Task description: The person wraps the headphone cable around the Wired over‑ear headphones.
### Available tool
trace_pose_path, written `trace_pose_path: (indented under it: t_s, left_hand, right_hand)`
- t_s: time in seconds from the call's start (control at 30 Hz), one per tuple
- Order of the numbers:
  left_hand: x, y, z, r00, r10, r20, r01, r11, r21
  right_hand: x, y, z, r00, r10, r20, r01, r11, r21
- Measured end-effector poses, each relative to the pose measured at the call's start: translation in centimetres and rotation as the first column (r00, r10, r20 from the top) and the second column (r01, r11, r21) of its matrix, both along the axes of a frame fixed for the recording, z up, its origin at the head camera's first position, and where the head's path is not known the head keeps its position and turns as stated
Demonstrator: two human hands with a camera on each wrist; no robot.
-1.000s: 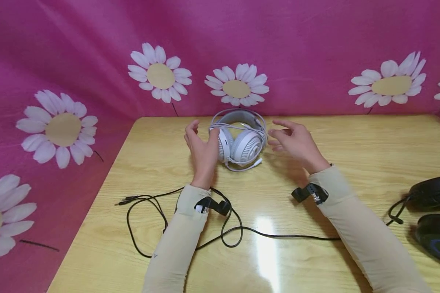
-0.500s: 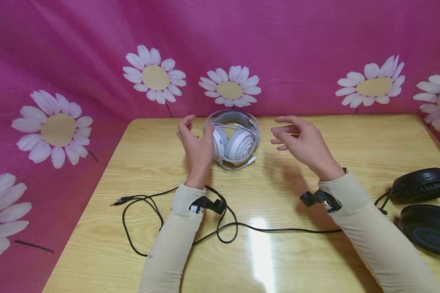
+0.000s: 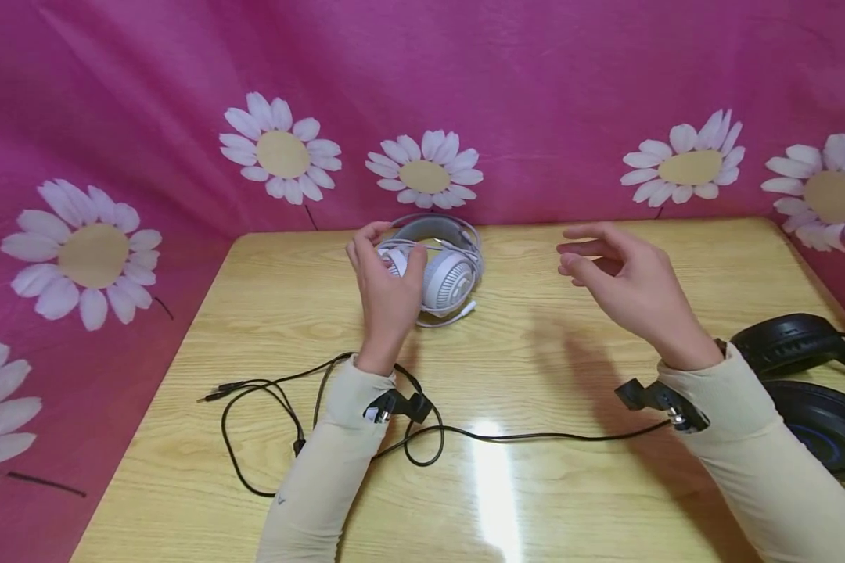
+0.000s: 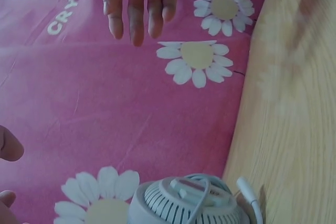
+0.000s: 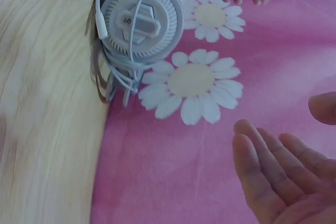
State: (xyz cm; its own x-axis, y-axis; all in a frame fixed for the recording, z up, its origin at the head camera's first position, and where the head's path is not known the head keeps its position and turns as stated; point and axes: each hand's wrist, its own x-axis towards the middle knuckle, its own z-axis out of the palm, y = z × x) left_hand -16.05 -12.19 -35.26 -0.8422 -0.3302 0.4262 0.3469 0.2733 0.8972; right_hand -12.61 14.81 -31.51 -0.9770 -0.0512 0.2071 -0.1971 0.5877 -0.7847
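White headset | left hand beside it — fingers spread, contact unclear | right hand raised — fingers loosely extended

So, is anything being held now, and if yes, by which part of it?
Nothing is held. The right wrist view shows the left hand apart from the white headphones; the right hand is empty too.

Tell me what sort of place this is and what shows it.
Probably an indoor tabletop workspace, perhaps arranged for recording: a wood-grain table, a pink daisy-print cloth hung behind it, and white headphones and black headphones lying on top.
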Motion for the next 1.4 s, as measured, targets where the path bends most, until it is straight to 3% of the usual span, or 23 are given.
trace_pose_path:
  t_s: [0.17,0.5,0.63,0.77,1.03,1.23,1.4]
  left_hand:
    - [0.5,1.0,-0.2,0.998,-0.067,-0.021,0.066,0.996,-0.059]
    - [1.7,3.1,-0.9,0.989,-0.143,-0.032,0.134,0.971,-0.200]
    - [2.3,4.1,-1.5,0.986,-0.165,-0.024,0.157,0.966,-0.205]
    - [2.6,5.7,-2.0,0.976,-0.220,-0.010,0.210,0.945,-0.249]
    - [1.4,10.5,-2.1,0.930,-0.354,0.097,0.362,0.841,-0.402]
    - [0.6,14.2,-2.1,0.873,-0.436,0.217,0.484,0.724,-0.491]
    - [0.0,16.8,-2.1,0.835,-0.472,0.282,0.544,0.639,-0.543]
  right_hand:
    - [1.0,1.9,0.1,0.999,-0.032,-0.029,0.032,0.999,0.006]
    - [2.2,4.1,0.5,0.999,-0.030,-0.020,0.031,0.999,0.011]
    - [2.6,4.4,0.9,1.000,-0.025,-0.017,0.026,0.998,0.050]
    - [3.1,5.0,1.4,0.997,-0.047,-0.057,0.050,0.996,0.068]
    - [4.1,7.0,2.3,0.984,-0.143,-0.109,0.145,0.989,0.015]
    - [4.7,7.7,3.1,0.971,-0.162,-0.176,0.158,0.987,-0.032]
    - [5.0,8.1,3.5,0.967,-0.154,-0.201,0.149,0.988,-0.040]
